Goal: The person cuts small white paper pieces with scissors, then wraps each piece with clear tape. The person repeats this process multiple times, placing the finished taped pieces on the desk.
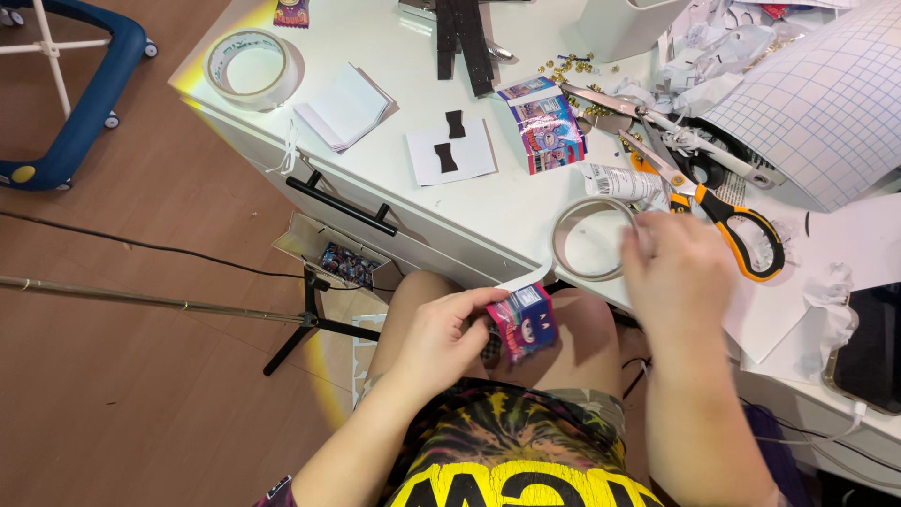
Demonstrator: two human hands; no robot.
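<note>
While left hand (441, 333) fingers clamp small box (524, 321), right hand (678, 272) pinches tape roll (593, 238); scissors (723, 214) beside.

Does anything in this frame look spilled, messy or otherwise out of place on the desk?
Yes. Small gold beads lie scattered loose on the white desk near the top. Crumpled white paper is heaped at the far right, beside the orange-handled scissors. The drawer below hangs open.

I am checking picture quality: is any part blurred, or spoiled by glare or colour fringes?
Head view: the right hand over the tape roll is smeared by motion; the left hand and the small box are sharper. A yellow-rainbow fringe runs along the table edge at left, and the scene bends toward the corners.
</note>
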